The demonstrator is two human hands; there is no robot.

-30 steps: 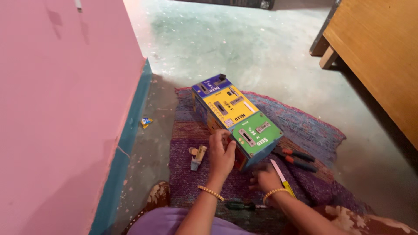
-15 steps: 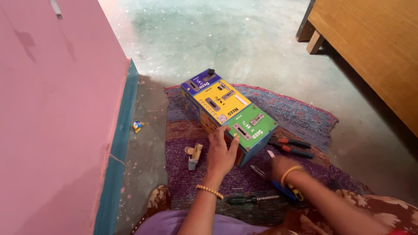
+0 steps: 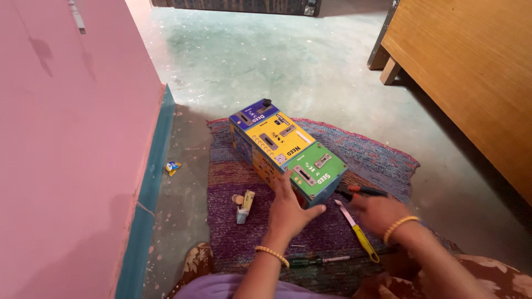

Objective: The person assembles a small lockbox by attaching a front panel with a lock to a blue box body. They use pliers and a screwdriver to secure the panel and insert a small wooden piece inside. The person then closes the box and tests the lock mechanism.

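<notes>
Head view: left hand (image 3: 288,213) fingers spread flat against the near green end of the long box (image 3: 286,149), thumb out to the right; right hand (image 3: 377,213) fingers curled loosely over black-and-red pliers (image 3: 360,191), grip unclear. Box lies on the purple mat (image 3: 354,149) on the floor, long axis running away up-left from the fingers, green-yellow-blue. Left hand is nearer. Yellow-handled tool (image 3: 357,231) between the 2 hands

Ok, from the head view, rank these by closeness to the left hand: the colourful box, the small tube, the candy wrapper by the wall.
1. Colourful box: under the left hand, touching.
2. Small tube: on the rug, just left.
3. Candy wrapper: floor by the wall, farthest left.
</notes>
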